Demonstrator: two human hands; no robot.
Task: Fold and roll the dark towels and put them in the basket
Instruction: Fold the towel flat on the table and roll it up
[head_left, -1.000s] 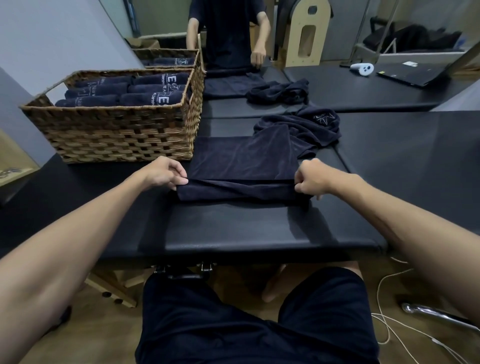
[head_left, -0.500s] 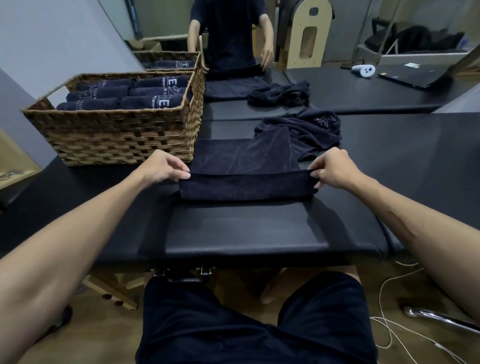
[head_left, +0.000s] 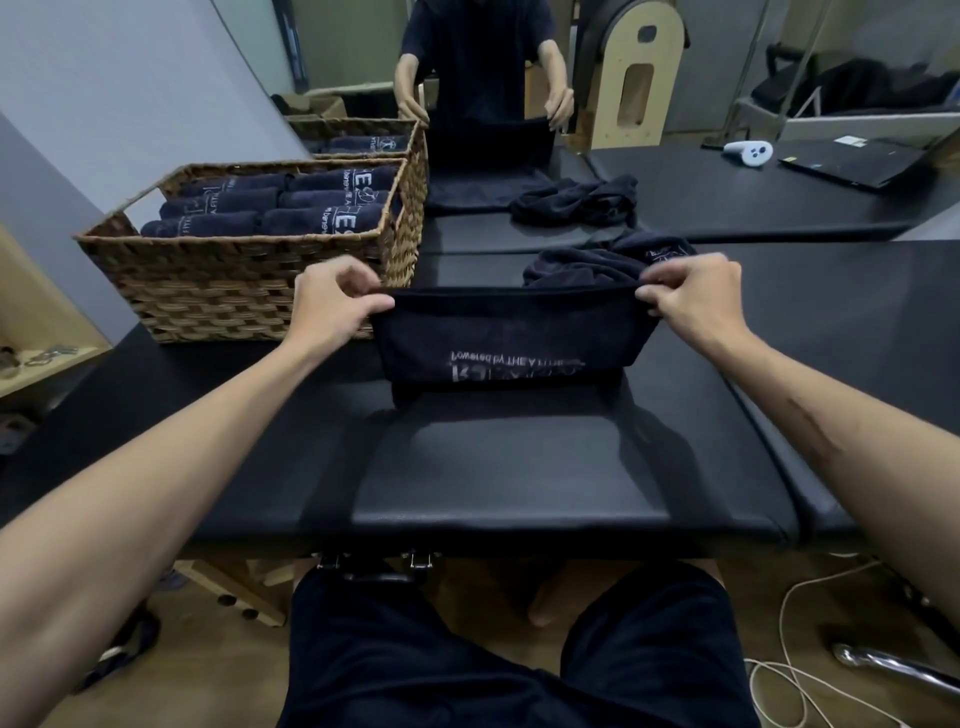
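Black padded desk (head_left: 519, 483): both hands, left hand (head_left: 332, 306) and right hand (head_left: 691, 301), now pinch the folded towel (head_left: 511, 335), lifted beside the basket (head_left: 260, 291); rolling likely next

Bare forearms, no sleeves in view; the left hand (head_left: 332, 306) and right hand (head_left: 693, 301) ungloved; dark, possibly navy, shorts (head_left: 514, 654).

Grey wall (head_left: 130, 104), wooden floor (head_left: 519, 613), black padded tables (head_left: 519, 483)

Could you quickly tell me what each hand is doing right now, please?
Left hand: closed, pinching the left corner of the dark towel.
Right hand: closed, pinching the towel's right corner.
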